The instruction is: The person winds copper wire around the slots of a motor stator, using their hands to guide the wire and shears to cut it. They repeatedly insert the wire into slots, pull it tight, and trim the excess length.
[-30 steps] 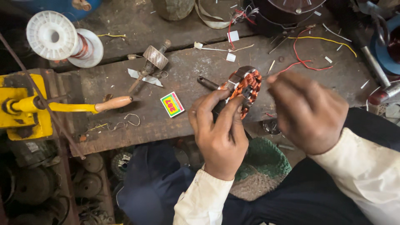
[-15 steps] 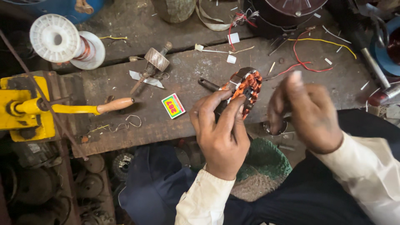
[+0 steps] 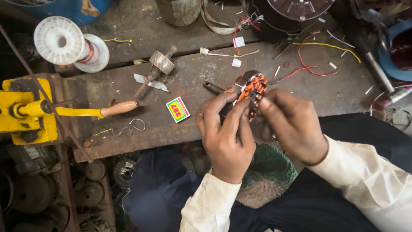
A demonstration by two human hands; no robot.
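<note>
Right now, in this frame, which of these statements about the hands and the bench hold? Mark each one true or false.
1. Both hands grip the copper-wound coil part. True: the left hand and the right hand close on it from either side.
2. The white spool stands to the right of the hands. False: it lies at the far left of the bench.
3. The small green and red box lies flat on the wooden bench. True.
4. The left hand holds the wooden handle. False: that handle, on the yellow tool, is untouched.
</note>
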